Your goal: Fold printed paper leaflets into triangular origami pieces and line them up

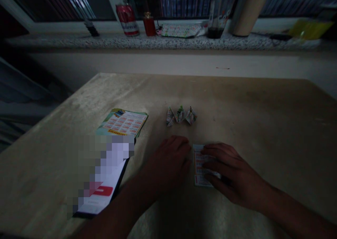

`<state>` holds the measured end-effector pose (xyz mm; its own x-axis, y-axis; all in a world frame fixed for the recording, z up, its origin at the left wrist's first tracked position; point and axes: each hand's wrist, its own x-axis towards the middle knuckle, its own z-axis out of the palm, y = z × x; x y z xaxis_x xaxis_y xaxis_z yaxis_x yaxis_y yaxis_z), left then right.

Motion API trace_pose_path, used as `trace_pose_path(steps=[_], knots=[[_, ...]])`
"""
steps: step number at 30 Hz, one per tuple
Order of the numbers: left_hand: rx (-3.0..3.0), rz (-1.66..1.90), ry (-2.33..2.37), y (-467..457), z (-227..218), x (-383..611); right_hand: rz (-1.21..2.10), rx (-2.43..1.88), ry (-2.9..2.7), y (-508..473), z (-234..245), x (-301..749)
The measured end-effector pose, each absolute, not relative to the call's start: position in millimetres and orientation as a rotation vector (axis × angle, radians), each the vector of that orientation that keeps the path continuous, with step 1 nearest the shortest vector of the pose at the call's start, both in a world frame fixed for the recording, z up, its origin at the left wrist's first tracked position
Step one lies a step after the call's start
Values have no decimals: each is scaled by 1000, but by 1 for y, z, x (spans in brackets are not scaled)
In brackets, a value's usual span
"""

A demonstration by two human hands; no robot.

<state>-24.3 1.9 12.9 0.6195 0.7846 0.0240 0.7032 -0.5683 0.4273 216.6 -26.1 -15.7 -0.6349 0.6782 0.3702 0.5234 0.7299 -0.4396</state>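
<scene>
A printed sheet of paper (198, 174), with rows of small red and dark print like a calendar, lies flat on the table. My right hand (234, 174) rests on it with spread, slightly bent fingers that cover its right part. Just left of the sheet, my left hand (168, 161) lies on the table with its fingers curled in, apart from the paper; nothing shows in it. Beyond both hands stand three small folded paper pieces (180, 115) in a row, pointed and printed in several colours.
To the left lies a stack of similar printed sheets (123, 123), with a lit phone (101, 200) propped against or beside it, partly blurred. The windowsill (105, 41) behind the table (250, 105) holds a red can (127, 19), a red bottle (149, 24), a clear cup (221, 14) and a brown cylinder (250, 10).
</scene>
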Motion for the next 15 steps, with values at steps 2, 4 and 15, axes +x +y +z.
trace_pose_path(steps=[2,4,15], knots=[[2476,303,1188,1,13,-24,387,-910,-2414,-26,-16,217],[2479,301,1184,1,13,-24,380,-918,-2415,-26,-16,217],[2482,301,1185,3,11,-24,384,-921,-2428,-26,-18,219]])
